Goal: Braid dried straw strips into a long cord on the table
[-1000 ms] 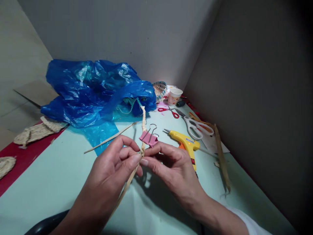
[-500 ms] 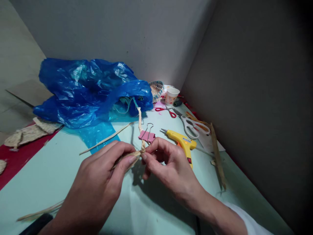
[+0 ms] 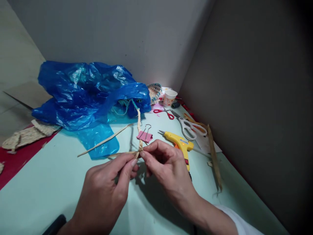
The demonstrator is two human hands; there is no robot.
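Observation:
My left hand and my right hand meet above the pale green table, both pinching the near end of a thin braided straw cord. The cord runs away from me toward the blue plastic bag. A pink binder clip is clamped on the cord just beyond my fingers. Loose straw strips fan out to the left from the point where I pinch. Both hands are closed on the straw.
A yellow glue gun lies right of my hands. Behind it are white-handled scissors, red-handled scissors, a paper cup and a small woven basket. Woven straw pieces rest on red cloth at left. A wall stands close on the right.
The strand my left hand held hanging down toward me has swung up and out to the left, now lying roughly level. Both hands shifted slightly lower and left in view.

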